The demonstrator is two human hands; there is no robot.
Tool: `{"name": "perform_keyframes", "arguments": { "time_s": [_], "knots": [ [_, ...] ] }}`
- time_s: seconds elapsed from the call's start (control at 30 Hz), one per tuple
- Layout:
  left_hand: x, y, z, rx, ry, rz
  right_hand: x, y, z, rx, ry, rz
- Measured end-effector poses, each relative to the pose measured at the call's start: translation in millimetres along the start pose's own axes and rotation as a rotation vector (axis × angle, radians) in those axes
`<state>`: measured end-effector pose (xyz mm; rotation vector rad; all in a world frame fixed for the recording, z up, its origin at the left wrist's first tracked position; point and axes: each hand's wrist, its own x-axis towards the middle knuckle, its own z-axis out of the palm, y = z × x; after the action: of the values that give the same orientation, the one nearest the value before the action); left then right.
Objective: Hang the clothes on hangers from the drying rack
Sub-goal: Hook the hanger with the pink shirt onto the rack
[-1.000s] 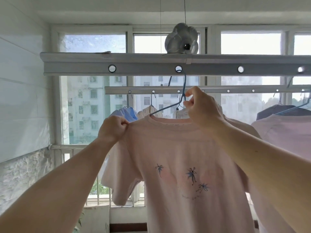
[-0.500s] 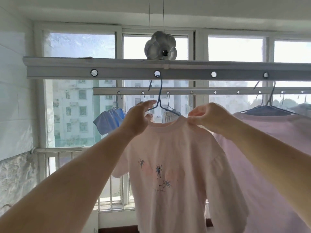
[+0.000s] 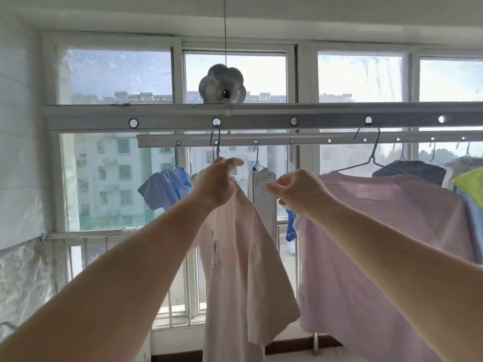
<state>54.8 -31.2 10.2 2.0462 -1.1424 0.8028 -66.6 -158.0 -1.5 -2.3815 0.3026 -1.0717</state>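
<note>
A small pink T-shirt (image 3: 235,270) with a blue print hangs edge-on from a blue wire hanger (image 3: 217,142), whose hook sits in the second hole of the near rack rail (image 3: 261,118). My left hand (image 3: 217,184) grips the shirt's top at the collar and hides the hanger's neck. To the right of the shirt and apart from it, my right hand (image 3: 295,192) has loosely curled fingers with nothing visible in them.
A larger pale pink shirt (image 3: 379,231) hangs close on the right of the same rail. The far rail (image 3: 339,140) carries a blue garment (image 3: 167,186), a white one (image 3: 261,184), a dark one (image 3: 413,171) and a green one (image 3: 470,184). Windows and a railing (image 3: 86,236) lie behind.
The hanger's hook has gone into the rail hole, and the shirt has turned from face-on to edge-on. My left hand moved from the shoulder to the collar. My right hand released the shirt.
</note>
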Motion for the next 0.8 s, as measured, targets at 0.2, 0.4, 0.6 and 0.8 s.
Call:
{"name": "perform_keyframes", "arguments": {
  "time_s": [0.2, 0.4, 0.6, 0.8],
  "knots": [
    [1, -10, -6, -0.158, -0.024, -0.058, 12, -19, 36, -0.067, -0.068, -0.012],
    [6, -19, -10, 0.113, -0.063, 0.084, 22, -22, 47, -0.167, -0.134, 0.067],
    [14, -22, -15, 0.326, -0.097, 0.279, 25, -14, 29, -0.141, -0.123, 0.077],
    [21, -13, -8, 0.296, -0.102, 0.246, 19, -16, 12, 0.050, 0.213, -0.184]
  ]
}}
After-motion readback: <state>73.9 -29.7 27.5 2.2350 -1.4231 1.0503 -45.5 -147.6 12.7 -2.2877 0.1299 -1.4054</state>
